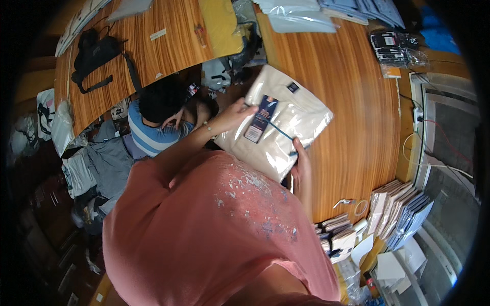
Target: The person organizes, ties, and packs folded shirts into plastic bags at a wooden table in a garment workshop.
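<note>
Over the left edge of the worktop (357, 148), the left hand (234, 117) appears to pinch the bagged cream garment (293, 115) by its left side, fingertips beside the navy tag (260, 120); best keep that hold light so the film doesn't crease. The garment lies tilted, overlapping the worktop's edge, and the tag's teal cord (280, 131) should stay slack. Nearer the worktop, the right hand (302, 166) has its fingers narrowed at the garment's right edge, beside the cord's end; supporting from beneath would keep the fold square.
</note>
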### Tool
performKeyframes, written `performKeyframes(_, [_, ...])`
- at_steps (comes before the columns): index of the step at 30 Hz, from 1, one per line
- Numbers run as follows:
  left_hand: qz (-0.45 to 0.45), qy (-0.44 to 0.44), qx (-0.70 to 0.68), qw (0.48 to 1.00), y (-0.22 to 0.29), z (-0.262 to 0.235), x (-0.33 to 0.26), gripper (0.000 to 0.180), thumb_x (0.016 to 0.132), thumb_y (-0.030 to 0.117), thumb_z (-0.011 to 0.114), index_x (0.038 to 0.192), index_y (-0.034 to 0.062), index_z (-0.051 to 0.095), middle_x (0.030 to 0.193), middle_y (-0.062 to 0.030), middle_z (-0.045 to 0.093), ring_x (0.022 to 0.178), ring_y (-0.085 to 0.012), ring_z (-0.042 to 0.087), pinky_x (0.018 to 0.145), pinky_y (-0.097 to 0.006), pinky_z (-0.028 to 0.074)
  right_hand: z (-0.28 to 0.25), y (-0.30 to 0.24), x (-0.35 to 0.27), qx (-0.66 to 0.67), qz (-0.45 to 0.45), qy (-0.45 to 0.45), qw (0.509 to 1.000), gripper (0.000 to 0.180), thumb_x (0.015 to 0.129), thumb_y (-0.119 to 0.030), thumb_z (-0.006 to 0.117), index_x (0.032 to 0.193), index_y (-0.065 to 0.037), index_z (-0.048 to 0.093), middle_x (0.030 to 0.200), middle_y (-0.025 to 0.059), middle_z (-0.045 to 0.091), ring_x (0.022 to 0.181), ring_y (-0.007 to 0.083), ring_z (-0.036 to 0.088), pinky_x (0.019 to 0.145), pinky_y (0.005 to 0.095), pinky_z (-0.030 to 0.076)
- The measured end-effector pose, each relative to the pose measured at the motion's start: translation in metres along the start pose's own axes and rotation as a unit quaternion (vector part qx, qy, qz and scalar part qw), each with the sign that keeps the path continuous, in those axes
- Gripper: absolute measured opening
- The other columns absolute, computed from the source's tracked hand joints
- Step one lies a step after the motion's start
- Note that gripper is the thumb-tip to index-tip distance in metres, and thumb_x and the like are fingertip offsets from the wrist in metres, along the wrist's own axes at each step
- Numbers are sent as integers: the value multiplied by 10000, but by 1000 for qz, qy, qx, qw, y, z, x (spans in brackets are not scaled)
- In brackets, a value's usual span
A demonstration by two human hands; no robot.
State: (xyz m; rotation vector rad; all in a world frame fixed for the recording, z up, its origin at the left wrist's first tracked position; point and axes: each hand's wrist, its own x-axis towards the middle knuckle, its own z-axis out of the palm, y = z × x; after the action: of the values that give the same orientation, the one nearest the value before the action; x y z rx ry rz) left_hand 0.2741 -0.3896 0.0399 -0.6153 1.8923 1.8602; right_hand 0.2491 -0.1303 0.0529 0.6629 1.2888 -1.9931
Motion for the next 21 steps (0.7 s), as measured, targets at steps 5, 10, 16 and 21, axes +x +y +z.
performKeyframes(5, [93,87,-57,990,-92,-64,-36,509,868,374,561,1127,-54,465,1004,-133,612,897,-164,581,801,-267,450,81,60,-5,-101,22,-9,995,722,731,-194,722,1282,50,325,1207,171,495,1079,239,506,905,330,410])
performKeyframes(10, [-57,72,-1,996,-191,-122,-55,652,834,463,564,1140,-101,447,1023,-202,606,971,-277,582,837,-309,436,86,169,23,-83,118,-9,989,540,764,-250,698,1176,12,467,1053,88,587,926,179,576,807,304,467])
performKeyframes(16, [-162,62,133,976,-271,-143,-42,904,794,610,487,1254,-150,317,1142,-314,514,1096,-384,504,911,-357,403,52,283,75,-23,209,13,978,532,786,-273,680,1191,-18,449,1080,103,567,979,214,558,840,353,462])
performKeyframes(21, [-126,71,177,973,-378,-133,17,847,788,599,501,1253,-96,361,1185,-307,484,1111,-398,484,938,-390,380,36,323,116,2,205,79,976,441,810,-259,659,1155,-50,481,1040,79,579,952,196,562,803,338,468])
